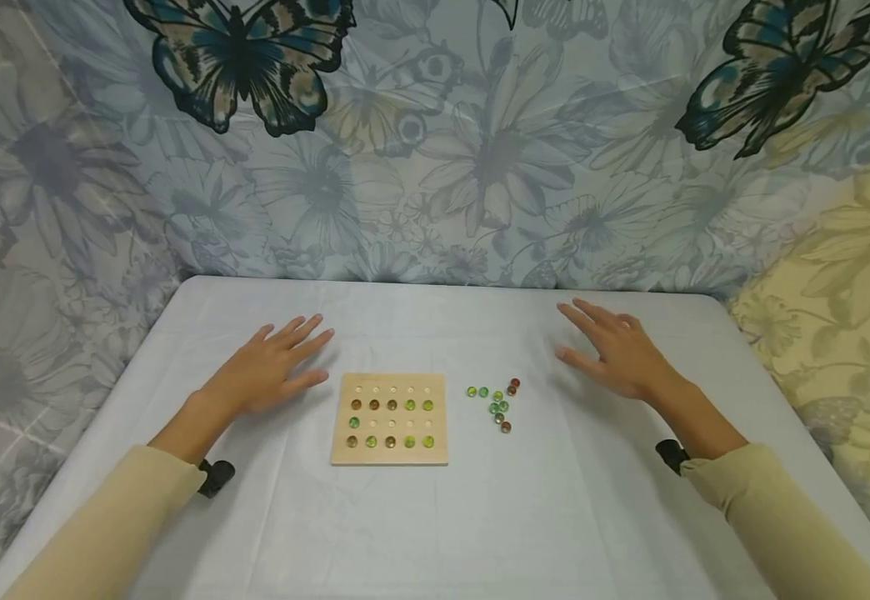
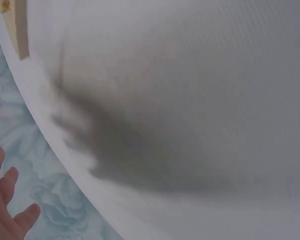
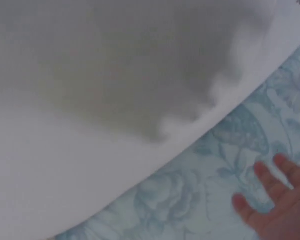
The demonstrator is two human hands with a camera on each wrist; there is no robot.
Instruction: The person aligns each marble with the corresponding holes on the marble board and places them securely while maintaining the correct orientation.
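A square wooden board [image 1: 390, 456] with rows of shallow holes lies on the table, and green and brown glass marbles [image 1: 392, 405] sit in some of them. To its right, several loose marbles [image 1: 498, 407] of the same colours lie scattered on the cloth. My left hand [image 1: 270, 367] hovers left of the board, fingers spread, holding nothing. On the other side, my right hand [image 1: 615, 346] is raised to the right of the loose marbles, its fingers extended and apart. Both wrist views show spread fingers above the cloth's edge; the left one catches a board corner [image 2: 19, 30].
A white cloth covers the table [image 1: 405, 533]. Behind it hangs a patterned fabric [image 1: 435, 167] with flowers and butterflies, which also runs along both sides. Dark wrist straps [image 1: 217, 478] show at the sleeve cuffs.
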